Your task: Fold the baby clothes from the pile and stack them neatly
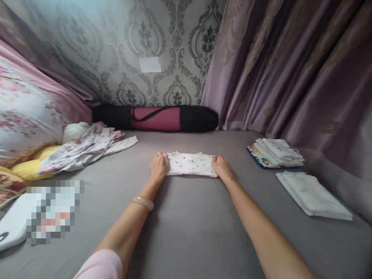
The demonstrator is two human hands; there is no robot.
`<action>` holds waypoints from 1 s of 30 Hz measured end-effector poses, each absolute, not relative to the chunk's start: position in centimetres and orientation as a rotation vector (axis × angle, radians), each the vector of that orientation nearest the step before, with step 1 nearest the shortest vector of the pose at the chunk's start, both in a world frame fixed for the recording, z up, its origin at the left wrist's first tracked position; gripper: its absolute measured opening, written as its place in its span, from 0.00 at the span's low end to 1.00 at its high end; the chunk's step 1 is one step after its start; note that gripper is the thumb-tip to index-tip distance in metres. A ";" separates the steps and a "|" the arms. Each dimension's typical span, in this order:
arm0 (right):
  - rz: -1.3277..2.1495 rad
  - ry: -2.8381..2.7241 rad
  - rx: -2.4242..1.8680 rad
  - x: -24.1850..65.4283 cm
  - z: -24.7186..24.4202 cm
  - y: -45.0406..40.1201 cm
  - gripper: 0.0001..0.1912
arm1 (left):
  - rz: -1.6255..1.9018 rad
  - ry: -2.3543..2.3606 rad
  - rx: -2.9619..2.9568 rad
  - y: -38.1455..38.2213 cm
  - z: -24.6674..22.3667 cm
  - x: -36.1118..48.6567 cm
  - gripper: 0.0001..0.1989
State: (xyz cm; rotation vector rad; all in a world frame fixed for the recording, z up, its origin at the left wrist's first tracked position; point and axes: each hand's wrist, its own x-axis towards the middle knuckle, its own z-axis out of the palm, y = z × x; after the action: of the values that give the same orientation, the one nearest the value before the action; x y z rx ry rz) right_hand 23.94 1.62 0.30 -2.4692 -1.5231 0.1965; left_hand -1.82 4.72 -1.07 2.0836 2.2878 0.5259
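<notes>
A small white garment (190, 164) with a tiny coloured print lies folded into a wide strip on the grey bed sheet (192, 228), in the middle of the head view. My left hand (159, 166) grips its left end, fingers curled over the edge. At the opposite end my right hand (221, 166) pinches the cloth in the same way. The fabric between them looks flat and fairly straight. Parts of the fingertips are hidden by the hands themselves. A pale bangle (143, 202) circles my left wrist.
Folded clothes (276, 153) are stacked at the right, with a folded pale cloth (314, 194) nearer. Crumpled printed clothing (87, 149) lies left beside a floral pillow (26, 104). A black and maroon roll bag (155, 118) rests against the wall. Purple curtains (261, 66) hang at right.
</notes>
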 end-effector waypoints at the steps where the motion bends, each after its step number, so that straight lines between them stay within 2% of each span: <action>1: 0.141 -1.549 -2.440 23.5 0.6 1.5 0.22 | 0.578 2.289 2.143 4.4 -0.7 -1.6 0.18; 4: -0.049 -1.830 -2.181 21.1 0.9 0.8 0.23 | 0.630 2.039 2.446 3.4 0.0 0.0 0.16; 7: 0.026 -2.209 -1.815 18.1 -0.2 0.0 0.25 | 0.531 1.620 2.634 2.6 -0.8 2.0 0.16; 9: 0.107 -2.314 -1.738 16.9 -1.3 -0.2 0.28 | 0.457 1.566 2.606 2.4 -2.0 2.9 0.19; 13: 0.217 -2.373 -1.742 17.2 -2.5 -0.1 0.31 | 0.363 1.667 2.540 2.7 -3.6 2.7 0.26; 19: 0.257 -2.354 -1.807 18.8 -2.0 0.0 0.33 | 0.284 1.748 2.479 3.3 -3.2 1.1 0.32; 30: 0.213 -2.216 -2.047 25.5 -3.3 0.5 0.33 | 0.342 1.793 2.356 4.1 -3.7 -1.4 0.32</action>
State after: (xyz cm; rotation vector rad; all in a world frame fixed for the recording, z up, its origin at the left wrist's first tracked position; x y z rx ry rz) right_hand 25.46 0.49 -3.33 -2.0474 -2.2162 0.2127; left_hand -1.35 4.05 -3.75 2.3556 1.7933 0.3423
